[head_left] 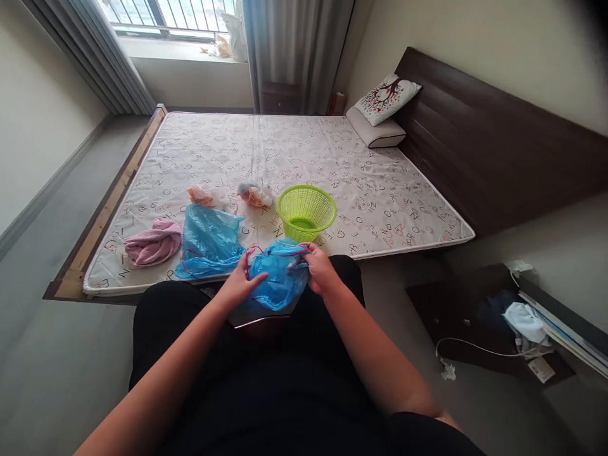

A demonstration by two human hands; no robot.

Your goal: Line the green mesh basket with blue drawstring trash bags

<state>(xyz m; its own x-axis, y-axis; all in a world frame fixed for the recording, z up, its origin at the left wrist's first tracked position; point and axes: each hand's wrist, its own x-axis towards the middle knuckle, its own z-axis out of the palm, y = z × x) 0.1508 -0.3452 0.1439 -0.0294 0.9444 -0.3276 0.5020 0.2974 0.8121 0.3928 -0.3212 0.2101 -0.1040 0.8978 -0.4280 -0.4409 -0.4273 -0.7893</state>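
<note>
A blue plastic drawstring bag is held up between my hands over my lap, its red cord running along the bunched top edge. My right hand pinches that edge and cord at the bag's right side. On the other side, my left hand has the red cord at its fingertips, with the thumb stretched across the front of the bag. Some of the left fingers are hidden. Just beyond the bag stands a green mesh basket on the mattress. Another blue plastic bag lies flattened to the left.
A pink towel lies near the mattress edge. Two clear bags with orange contents, one left and one right, sit behind. Pillows rest by the headboard. A white cable hangs at right.
</note>
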